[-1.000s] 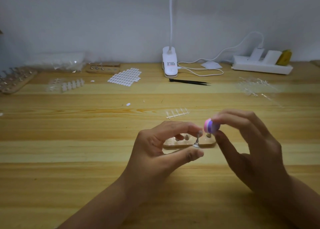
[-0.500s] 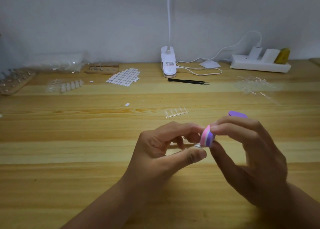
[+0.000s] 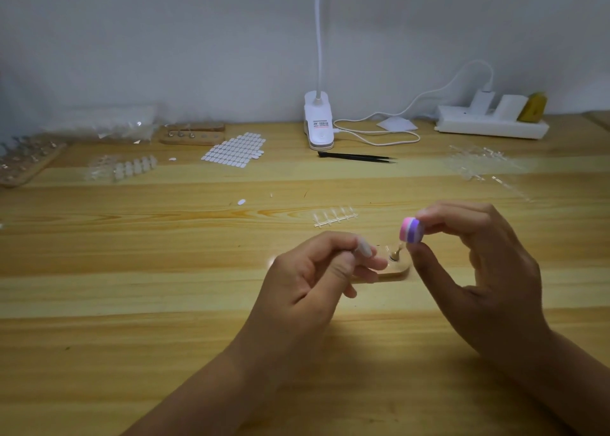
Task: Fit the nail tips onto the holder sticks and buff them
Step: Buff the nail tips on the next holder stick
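Above the wooden table (image 3: 132,303), right hand (image 3: 488,280) pinches the buffer (image 3: 411,230) above the holder stick (image 3: 395,254) — left hand (image 3: 313,280) curled, grip unclear.

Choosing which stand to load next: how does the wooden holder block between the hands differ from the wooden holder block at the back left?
The near wooden block is partly hidden behind the left hand; the far wooden block is fully in view. The near one shows one upright metal stick, at its right end; the far one shows three metal sticks, toward its left end. Both are flat, light wood with rounded ends.
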`<move>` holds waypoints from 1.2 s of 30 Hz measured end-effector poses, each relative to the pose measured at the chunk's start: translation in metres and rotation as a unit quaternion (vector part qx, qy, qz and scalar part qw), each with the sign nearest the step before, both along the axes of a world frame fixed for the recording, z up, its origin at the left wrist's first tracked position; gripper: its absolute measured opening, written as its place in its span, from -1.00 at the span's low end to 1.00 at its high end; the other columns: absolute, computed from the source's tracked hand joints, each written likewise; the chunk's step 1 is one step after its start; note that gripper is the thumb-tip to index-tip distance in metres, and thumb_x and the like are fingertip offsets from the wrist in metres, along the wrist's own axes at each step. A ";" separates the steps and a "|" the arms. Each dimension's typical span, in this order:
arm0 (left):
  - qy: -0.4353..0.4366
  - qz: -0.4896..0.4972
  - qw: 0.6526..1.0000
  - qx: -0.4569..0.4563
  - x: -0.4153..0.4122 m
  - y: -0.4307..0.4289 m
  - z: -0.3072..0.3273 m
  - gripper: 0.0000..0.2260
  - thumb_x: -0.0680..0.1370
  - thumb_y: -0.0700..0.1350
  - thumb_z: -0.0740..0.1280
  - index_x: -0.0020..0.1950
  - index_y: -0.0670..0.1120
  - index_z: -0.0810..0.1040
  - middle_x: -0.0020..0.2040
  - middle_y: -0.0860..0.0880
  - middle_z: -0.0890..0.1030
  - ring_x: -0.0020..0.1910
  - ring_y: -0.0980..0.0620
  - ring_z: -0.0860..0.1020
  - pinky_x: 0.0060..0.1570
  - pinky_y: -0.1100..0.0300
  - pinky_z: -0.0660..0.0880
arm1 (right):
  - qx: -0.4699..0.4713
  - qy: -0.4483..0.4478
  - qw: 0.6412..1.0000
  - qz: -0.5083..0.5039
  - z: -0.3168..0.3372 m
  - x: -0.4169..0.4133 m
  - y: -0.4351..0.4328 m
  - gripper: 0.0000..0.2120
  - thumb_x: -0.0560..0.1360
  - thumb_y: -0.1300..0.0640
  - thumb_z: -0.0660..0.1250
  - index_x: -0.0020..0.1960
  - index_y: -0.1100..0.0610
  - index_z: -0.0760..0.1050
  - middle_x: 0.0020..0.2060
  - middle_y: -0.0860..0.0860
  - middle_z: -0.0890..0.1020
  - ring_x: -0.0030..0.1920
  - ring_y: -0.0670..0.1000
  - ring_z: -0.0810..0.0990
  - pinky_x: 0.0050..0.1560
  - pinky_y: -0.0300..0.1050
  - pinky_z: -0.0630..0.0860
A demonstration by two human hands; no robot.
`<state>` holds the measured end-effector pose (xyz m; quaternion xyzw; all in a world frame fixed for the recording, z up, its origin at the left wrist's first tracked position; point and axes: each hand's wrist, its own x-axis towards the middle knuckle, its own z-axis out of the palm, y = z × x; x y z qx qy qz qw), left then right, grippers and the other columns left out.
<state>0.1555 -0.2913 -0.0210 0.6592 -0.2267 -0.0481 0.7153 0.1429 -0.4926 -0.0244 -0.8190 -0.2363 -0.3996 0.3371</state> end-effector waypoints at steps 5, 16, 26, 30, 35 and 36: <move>-0.042 0.007 0.999 0.014 0.000 0.000 0.000 -0.87 0.59 -0.13 0.31 -0.02 -0.11 0.65 -0.14 0.00 0.69 -0.18 0.12 0.62 -0.19 0.32 0.48 | -0.040 -0.033 0.998 0.045 -0.003 -0.009 0.009 -0.75 0.54 0.28 0.39 0.20 0.16 0.50 0.08 0.03 0.60 0.13 -0.02 0.61 0.21 -0.16 0.48; -0.056 0.000 0.998 0.008 -0.004 -0.001 0.004 -0.88 0.53 -0.13 0.38 -0.12 -0.12 0.70 -0.33 0.04 0.63 -0.34 0.09 0.57 -0.24 0.29 0.46 | -0.082 -0.068 0.992 0.067 0.002 -0.019 0.014 -0.72 0.52 0.36 0.40 0.20 0.17 0.56 0.12 0.04 0.60 0.15 0.01 0.61 0.22 -0.16 0.48; -0.033 -0.008 0.999 0.001 -0.003 0.000 0.005 -0.87 0.51 -0.12 0.39 -0.11 -0.16 0.69 -0.32 -0.02 0.67 -0.35 0.05 0.64 -0.29 0.36 0.46 | -0.098 -0.080 0.990 0.062 -0.001 -0.019 0.015 -0.70 0.52 0.31 0.43 0.23 0.20 0.52 0.12 0.04 0.59 0.14 0.00 0.60 0.22 -0.18 0.48; 0.008 -0.013 1.000 -0.003 -0.002 0.004 0.006 -0.84 0.51 -0.07 0.36 -0.10 -0.11 0.70 -0.31 -0.07 0.67 -0.33 -0.05 0.67 -0.35 0.28 0.45 | -0.110 -0.063 0.991 0.030 0.003 -0.008 0.002 -0.74 0.51 0.34 0.41 0.17 0.16 0.56 0.04 0.11 0.62 0.10 0.00 0.59 0.15 -0.12 0.51; 0.025 -0.039 0.999 0.000 -0.003 0.001 0.005 -0.80 0.52 -0.06 0.34 -0.10 -0.16 0.69 -0.31 -0.09 0.68 -0.33 -0.07 0.67 -0.37 0.22 0.46 | -0.078 -0.058 0.993 0.062 0.001 -0.017 0.012 -0.74 0.54 0.29 0.40 0.22 0.20 0.50 0.10 0.02 0.58 0.14 -0.02 0.59 0.21 -0.18 0.48; 0.023 -0.045 0.999 0.001 -0.004 0.001 0.006 -0.81 0.52 -0.07 0.34 -0.11 -0.14 0.69 -0.31 -0.09 0.67 -0.33 -0.06 0.67 -0.37 0.22 0.46 | -0.089 -0.059 0.992 0.072 0.000 -0.018 0.013 -0.74 0.55 0.29 0.39 0.22 0.21 0.49 0.11 0.03 0.57 0.14 -0.02 0.59 0.22 -0.20 0.46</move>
